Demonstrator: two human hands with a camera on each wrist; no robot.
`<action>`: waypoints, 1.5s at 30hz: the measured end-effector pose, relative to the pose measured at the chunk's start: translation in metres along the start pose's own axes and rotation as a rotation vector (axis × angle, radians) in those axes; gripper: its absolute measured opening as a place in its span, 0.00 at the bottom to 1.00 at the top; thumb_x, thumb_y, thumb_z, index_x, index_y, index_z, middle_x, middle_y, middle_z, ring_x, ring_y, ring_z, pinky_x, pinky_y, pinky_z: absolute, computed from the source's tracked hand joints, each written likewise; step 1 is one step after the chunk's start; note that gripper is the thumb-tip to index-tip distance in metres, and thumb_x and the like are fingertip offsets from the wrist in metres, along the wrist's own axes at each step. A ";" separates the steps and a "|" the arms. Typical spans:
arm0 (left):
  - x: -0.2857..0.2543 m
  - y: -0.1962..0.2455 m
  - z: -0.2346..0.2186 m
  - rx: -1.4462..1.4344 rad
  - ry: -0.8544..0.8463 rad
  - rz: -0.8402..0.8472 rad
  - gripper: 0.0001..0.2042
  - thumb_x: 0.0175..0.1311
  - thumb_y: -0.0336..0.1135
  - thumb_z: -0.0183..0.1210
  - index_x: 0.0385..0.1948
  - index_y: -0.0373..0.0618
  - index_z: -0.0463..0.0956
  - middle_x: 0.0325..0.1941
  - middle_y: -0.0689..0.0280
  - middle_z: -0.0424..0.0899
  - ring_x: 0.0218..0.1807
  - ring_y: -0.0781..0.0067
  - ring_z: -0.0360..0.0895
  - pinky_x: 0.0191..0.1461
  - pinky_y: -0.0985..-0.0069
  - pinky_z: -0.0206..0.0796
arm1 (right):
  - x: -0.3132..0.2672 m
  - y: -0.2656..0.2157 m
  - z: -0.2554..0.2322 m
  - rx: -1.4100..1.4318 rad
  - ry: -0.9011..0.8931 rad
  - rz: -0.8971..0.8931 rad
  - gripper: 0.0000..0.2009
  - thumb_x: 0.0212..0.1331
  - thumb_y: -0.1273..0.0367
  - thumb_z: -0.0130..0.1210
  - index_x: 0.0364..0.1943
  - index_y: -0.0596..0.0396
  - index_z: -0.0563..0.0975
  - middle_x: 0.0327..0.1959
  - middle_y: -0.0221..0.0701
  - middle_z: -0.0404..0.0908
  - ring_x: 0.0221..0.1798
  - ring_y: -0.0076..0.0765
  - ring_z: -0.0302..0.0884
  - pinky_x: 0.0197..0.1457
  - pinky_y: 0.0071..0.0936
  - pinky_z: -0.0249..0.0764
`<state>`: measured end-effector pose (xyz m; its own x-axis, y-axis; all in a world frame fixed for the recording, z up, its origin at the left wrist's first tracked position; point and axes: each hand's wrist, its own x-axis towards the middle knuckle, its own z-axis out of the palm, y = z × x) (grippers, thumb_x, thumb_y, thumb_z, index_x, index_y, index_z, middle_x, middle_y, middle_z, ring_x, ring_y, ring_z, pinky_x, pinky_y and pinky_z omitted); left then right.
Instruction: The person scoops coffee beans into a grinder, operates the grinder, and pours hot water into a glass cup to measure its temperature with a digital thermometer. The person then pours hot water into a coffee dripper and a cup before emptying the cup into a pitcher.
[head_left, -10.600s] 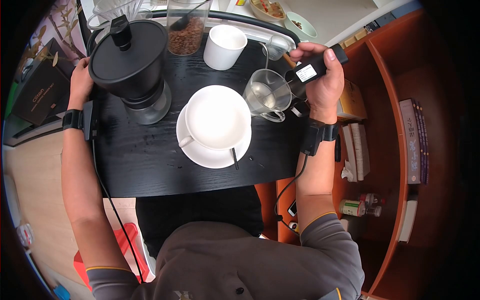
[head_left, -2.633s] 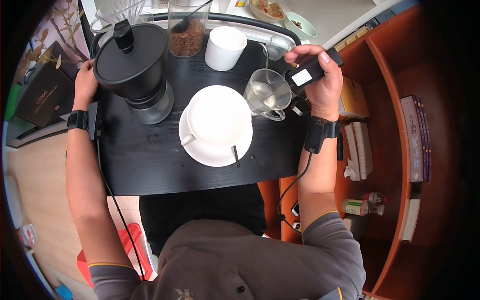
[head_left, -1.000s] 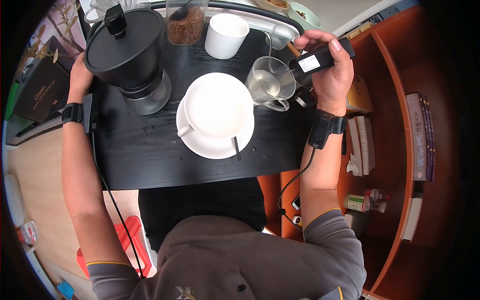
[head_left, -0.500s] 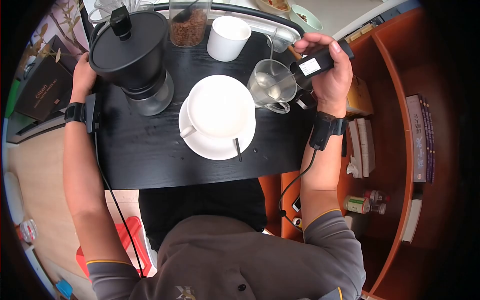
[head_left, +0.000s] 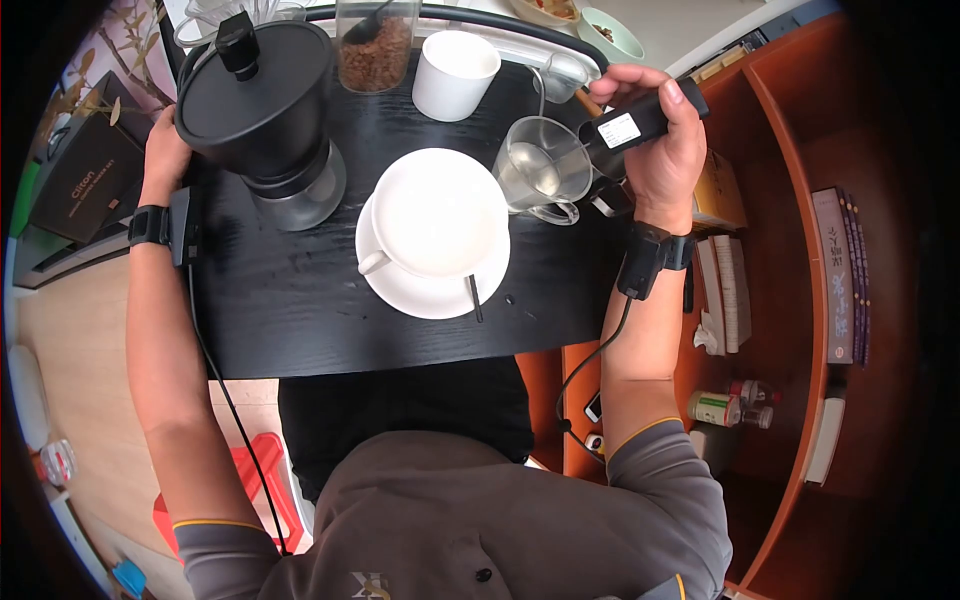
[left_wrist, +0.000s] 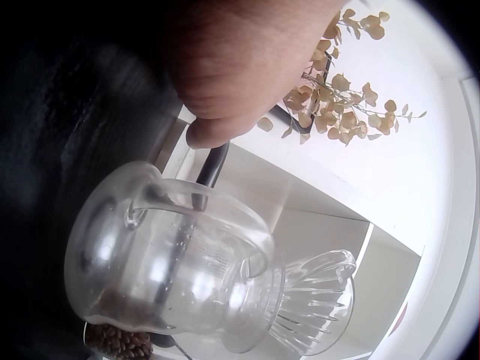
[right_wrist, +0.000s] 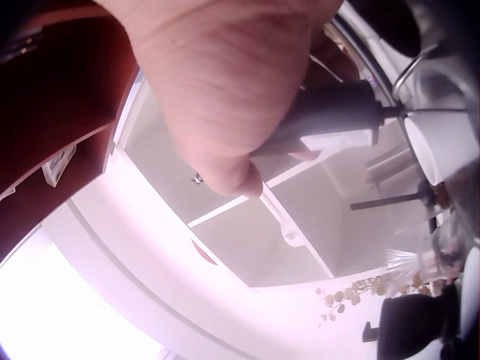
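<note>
Head view sharp w/ fisheye bend & dark corners; wrist views blown out by backlight, close-ups blurred.

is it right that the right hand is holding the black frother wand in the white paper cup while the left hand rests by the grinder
Not quite. The right hand holds the black frother with its wand in the glass cup, not the white paper cup, as the head view shows. The left hand rests by the grinder.

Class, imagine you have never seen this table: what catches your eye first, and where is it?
The large white cup on its saucer sits mid-table. At the right edge, the right hand grips a black handheld frother whose thin shaft dips into a glass mug. At far left, the left hand rests beside a black coffee grinder.
</note>
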<state>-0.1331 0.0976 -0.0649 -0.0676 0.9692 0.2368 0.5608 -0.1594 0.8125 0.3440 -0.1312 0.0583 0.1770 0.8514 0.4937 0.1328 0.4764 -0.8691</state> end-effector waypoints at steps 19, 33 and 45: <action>0.001 -0.001 0.000 0.012 -0.023 0.017 0.28 0.57 0.50 0.59 0.53 0.37 0.78 0.50 0.49 0.85 0.53 0.58 0.82 0.58 0.70 0.68 | 0.000 0.002 0.004 -0.047 0.016 0.031 0.24 0.68 0.58 0.46 0.47 0.72 0.80 0.39 0.47 0.85 0.45 0.40 0.84 0.55 0.34 0.77; 0.004 -0.005 0.000 0.028 -0.014 0.028 0.28 0.57 0.49 0.59 0.54 0.36 0.78 0.50 0.49 0.85 0.53 0.58 0.82 0.58 0.71 0.68 | -0.001 0.002 0.005 -0.036 0.033 0.037 0.24 0.68 0.58 0.46 0.47 0.72 0.79 0.39 0.47 0.85 0.45 0.42 0.84 0.56 0.36 0.78; 0.000 -0.001 0.002 -0.020 0.010 0.016 0.27 0.58 0.48 0.58 0.53 0.35 0.78 0.50 0.50 0.85 0.53 0.59 0.82 0.58 0.71 0.68 | -0.001 0.002 0.005 -0.059 0.004 0.013 0.24 0.69 0.59 0.45 0.47 0.72 0.79 0.39 0.47 0.85 0.44 0.41 0.84 0.56 0.35 0.78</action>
<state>-0.1323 0.0980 -0.0671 -0.0668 0.9647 0.2546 0.5456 -0.1784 0.8189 0.3392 -0.1302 0.0557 0.1826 0.8567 0.4824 0.1876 0.4513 -0.8724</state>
